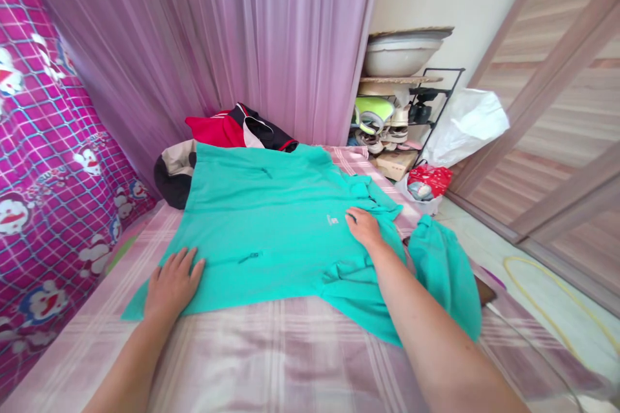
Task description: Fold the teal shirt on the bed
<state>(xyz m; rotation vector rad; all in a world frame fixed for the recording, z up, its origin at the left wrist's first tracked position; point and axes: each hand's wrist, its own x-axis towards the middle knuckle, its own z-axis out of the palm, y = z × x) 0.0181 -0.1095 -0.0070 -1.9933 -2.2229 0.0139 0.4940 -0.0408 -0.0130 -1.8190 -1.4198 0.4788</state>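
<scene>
A teal jacket [271, 206] lies spread out on a bed covered with a pink plaid sheet [232, 361]. It shows two small zip pockets and a small pale logo on the chest. Its hem end is on the left, and the sleeve nearer me is bunched and folded at the right, partly hidden by my right forearm. My left hand [172, 281] rests flat on the near hem corner, fingers stretched out. Beside the logo, my right hand [364, 227] presses on the upper part of the jacket, its fingers slightly bent and no cloth visibly gripped.
Behind the jacket are a red and navy garment [217, 129] and a black and beige item [175, 174]. A purple curtain [271, 39] hangs at the back. On the right stand a shoe rack [443, 93], plastic bags [472, 126] and a wooden wardrobe [557, 116]. A pale cable [527, 342] crosses the bed's right side.
</scene>
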